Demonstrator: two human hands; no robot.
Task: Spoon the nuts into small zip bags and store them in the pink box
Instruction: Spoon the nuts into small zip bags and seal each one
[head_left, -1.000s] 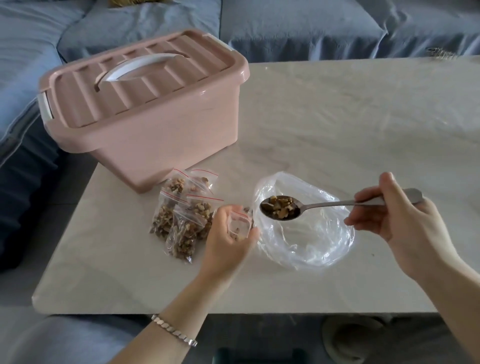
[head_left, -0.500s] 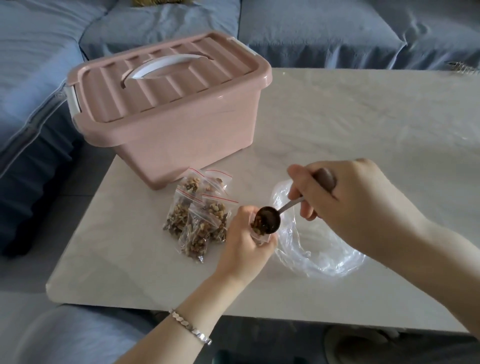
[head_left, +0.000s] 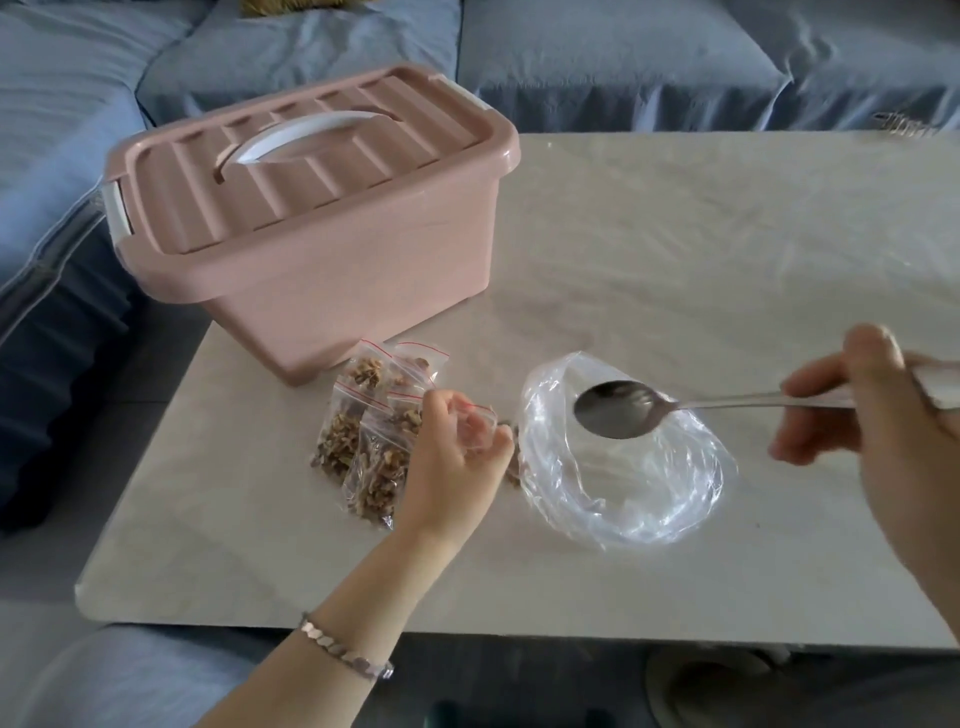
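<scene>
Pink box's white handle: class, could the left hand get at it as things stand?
Probably yes: the handle lies exposed on the closed lid, with nothing standing between it and the left hand. But that hand grips a small zip bag, which it would likely have to put down first.

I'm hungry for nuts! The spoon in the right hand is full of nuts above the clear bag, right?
Not quite. In the head view the spoon is empty, its bowl bare metal. The rest holds: the right hand holds it above the clear bag.
</scene>
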